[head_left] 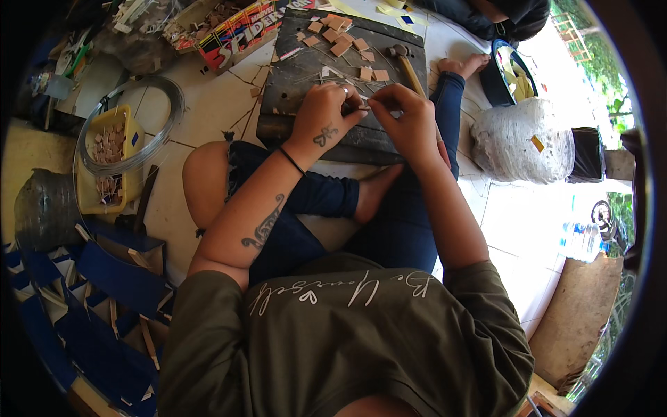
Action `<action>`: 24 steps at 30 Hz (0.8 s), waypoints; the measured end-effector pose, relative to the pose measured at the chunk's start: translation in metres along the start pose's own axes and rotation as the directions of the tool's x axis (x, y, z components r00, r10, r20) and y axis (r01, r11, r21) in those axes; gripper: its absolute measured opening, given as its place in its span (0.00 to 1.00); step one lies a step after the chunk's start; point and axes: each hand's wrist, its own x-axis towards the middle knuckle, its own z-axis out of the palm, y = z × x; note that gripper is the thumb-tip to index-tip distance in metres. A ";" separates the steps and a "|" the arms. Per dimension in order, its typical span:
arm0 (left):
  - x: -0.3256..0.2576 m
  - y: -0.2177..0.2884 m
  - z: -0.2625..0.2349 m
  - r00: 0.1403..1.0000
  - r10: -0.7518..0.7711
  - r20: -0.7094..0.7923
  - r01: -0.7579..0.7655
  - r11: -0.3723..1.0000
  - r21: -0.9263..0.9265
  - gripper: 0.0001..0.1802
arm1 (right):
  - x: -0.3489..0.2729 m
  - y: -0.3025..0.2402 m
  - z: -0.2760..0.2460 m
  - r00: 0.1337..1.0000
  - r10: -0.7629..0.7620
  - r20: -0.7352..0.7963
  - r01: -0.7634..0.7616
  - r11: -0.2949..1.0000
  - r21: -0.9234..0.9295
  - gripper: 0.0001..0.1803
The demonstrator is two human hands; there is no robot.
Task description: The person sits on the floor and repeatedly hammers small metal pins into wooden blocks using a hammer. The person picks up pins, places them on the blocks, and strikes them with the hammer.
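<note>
Over the near part of a low black work table, my left hand and my right hand meet fingertip to fingertip. Both are closed in a pinch round a small thin piece that is too small to name. Beyond my fingers, several small square brown pieces lie scattered and partly heaped on the table. A hammer rests behind my right hand, its head pointing away from me. Short thin strips and bits of wire lie just past my left hand.
Left of me stand a yellow basket of small pieces, a wire coil over it, and blue box-like pieces. A printed carton is beyond. To the right are a dark tub, a plastic-wrapped bundle and another person's foot.
</note>
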 end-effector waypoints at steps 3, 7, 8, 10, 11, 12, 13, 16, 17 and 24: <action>0.002 0.001 0.000 1.000 0.005 0.001 -0.005 0.999 -0.050 0.08 | 0.002 -0.001 -0.001 0.999 -0.039 0.003 0.039 0.999 -0.001 0.07; 0.005 0.003 0.001 0.998 0.048 -0.030 -0.051 0.992 -0.119 0.07 | 0.006 -0.002 -0.002 1.000 -0.023 0.019 0.023 1.000 -0.019 0.08; 0.006 0.003 0.001 0.998 0.051 -0.037 -0.056 0.989 -0.140 0.06 | 0.006 -0.002 -0.002 1.000 -0.013 0.021 0.014 1.000 -0.023 0.08; 0.005 0.003 0.001 0.998 0.060 -0.025 -0.064 0.984 -0.165 0.06 | 0.005 -0.001 -0.005 1.000 0.011 0.014 -0.010 0.999 -0.037 0.10; 0.006 0.003 0.001 0.997 0.071 -0.026 -0.075 0.979 -0.187 0.05 | 0.003 0.001 -0.008 1.000 0.024 0.002 -0.024 0.999 -0.045 0.11; 0.006 0.003 0.001 0.997 0.076 -0.022 -0.078 0.979 -0.188 0.05 | 0.001 0.004 -0.011 1.000 0.009 -0.012 -0.010 0.999 -0.045 0.11; 0.006 0.003 0.002 0.996 0.084 -0.026 -0.088 0.977 -0.194 0.05 | -0.004 0.007 -0.016 0.995 0.023 -0.097 -0.039 0.986 -0.159 0.13; 0.006 0.002 0.002 0.995 0.094 -0.032 -0.098 0.973 -0.207 0.05 | -0.026 0.021 -0.037 0.987 -0.009 -0.160 -0.087 0.808 -0.583 0.19; 0.006 0.002 0.002 0.995 0.097 -0.031 -0.102 0.972 -0.212 0.05 | -0.037 0.026 -0.042 0.987 0.059 -0.152 -0.144 0.749 -0.647 0.19; 0.006 0.002 0.004 0.996 0.089 -0.017 -0.091 0.975 -0.204 0.06 | -0.061 0.043 -0.058 0.955 0.283 -0.091 -0.297 0.925 -0.237 0.18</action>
